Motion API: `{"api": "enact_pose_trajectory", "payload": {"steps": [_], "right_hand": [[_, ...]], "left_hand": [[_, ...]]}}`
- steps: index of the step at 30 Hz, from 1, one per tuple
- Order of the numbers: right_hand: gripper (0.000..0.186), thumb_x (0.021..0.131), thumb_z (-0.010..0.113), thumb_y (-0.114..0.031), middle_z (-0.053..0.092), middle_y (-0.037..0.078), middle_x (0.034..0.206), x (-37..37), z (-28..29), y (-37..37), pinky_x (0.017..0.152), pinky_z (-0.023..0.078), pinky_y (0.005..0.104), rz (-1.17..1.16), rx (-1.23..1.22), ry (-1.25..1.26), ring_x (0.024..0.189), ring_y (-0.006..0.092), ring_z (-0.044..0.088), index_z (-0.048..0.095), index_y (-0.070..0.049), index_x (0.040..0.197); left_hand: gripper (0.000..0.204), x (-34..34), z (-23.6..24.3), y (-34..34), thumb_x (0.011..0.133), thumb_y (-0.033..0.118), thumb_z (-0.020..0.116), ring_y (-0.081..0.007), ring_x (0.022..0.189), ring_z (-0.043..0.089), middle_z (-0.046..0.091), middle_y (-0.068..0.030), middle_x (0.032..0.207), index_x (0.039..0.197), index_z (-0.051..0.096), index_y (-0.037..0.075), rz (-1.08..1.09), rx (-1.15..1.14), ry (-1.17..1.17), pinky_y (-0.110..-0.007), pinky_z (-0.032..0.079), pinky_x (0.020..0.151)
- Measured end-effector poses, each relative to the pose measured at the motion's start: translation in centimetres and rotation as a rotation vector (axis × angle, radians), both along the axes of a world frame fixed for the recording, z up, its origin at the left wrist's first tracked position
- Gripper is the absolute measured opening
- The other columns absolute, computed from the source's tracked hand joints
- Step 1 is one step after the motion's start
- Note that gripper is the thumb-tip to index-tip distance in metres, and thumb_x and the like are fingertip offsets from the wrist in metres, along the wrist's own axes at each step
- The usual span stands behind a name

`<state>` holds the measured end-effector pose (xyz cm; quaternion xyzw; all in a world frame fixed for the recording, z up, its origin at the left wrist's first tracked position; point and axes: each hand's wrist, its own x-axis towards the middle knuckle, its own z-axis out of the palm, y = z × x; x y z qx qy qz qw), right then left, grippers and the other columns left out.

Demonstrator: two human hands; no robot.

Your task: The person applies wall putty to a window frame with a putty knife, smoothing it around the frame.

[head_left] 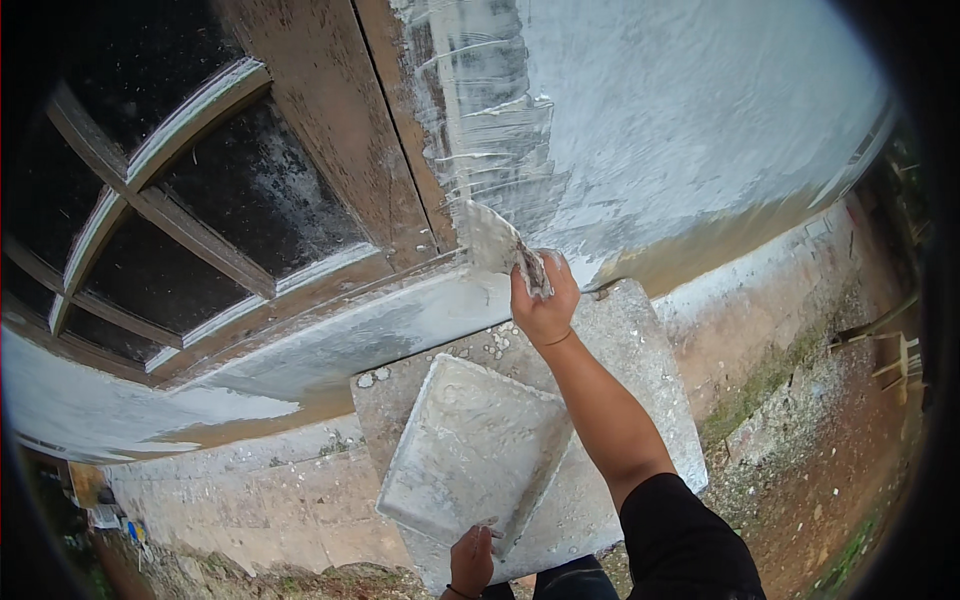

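My right hand (548, 303) is closed round a putty-smeared spatula (490, 238) with a wide, pale blade. The blade lies against the wall beside the wooden window frame (330, 110), at the lower end of a strip of wet white putty (490, 130). Ridges run across that strip. Low in the view, my left hand (472, 562) grips the near edge of a flat rectangular mortar board (470, 440), coated in whitish residue. Part of the left hand's grip is hidden. The board is tilted over a larger speckled grey slab (645, 370).
Dark glass panes (270, 180) fill the window at left. Grey-white plastered wall (690, 110) stretches to the right, with a tan band along its base. Below runs a worn ledge (270, 500); bare earth (800, 500) with rubble and moss lies at right.
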<state>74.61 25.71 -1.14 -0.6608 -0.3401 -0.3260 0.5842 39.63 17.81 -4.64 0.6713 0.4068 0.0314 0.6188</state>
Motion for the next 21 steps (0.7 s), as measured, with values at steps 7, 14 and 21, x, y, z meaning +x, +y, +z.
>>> {"api": "enact_pose_trajectory", "payload": {"steps": [7, 14, 21], "right_hand": [[0.023, 0.065, 0.064, -0.002, 0.056, 0.018, 0.078, 1.9, 1.1, -3.3, 0.057, 0.045, 0.0341, -0.04, -0.052, 0.048, 0.066, 0.0332, 0.056, 0.056, 0.004, 0.085], [0.022, 0.065, 0.064, -0.001, 0.055, 0.019, 0.078, 0.3, 3.1, -2.7, 0.056, 0.045, 0.0348, -0.185, 0.03, 0.038, 0.065, 0.0335, 0.055, 0.056, 0.006, 0.084], [0.022, 0.063, 0.062, 0.001, 0.053, 0.016, 0.076, -4.6, 3.1, 3.3, 0.054, 0.041, 0.038, -0.213, 0.017, -0.047, 0.065, 0.0323, 0.049, 0.056, 0.004, 0.083]], "left_hand": [[0.035, 1.1, 1.2, -1.3, 0.094, 0.022, 0.034, -0.0102, 0.06, 0.054, 0.063, -0.0089, 0.079, 0.103, 0.057, -0.003, 0.012, -0.06, -0.016, -0.024, 0.043, 0.058], [0.035, 0.0, 1.7, -0.9, 0.094, 0.023, 0.035, -0.0105, 0.059, 0.054, 0.063, -0.009, 0.079, 0.101, 0.058, -0.003, 0.073, -0.088, -0.048, -0.023, 0.042, 0.058], [0.036, -2.5, 2.9, 0.7, 0.093, 0.024, 0.036, -0.0098, 0.059, 0.053, 0.064, -0.0084, 0.079, 0.102, 0.057, -0.004, 0.048, 0.011, -0.036, -0.023, 0.042, 0.057]]}}
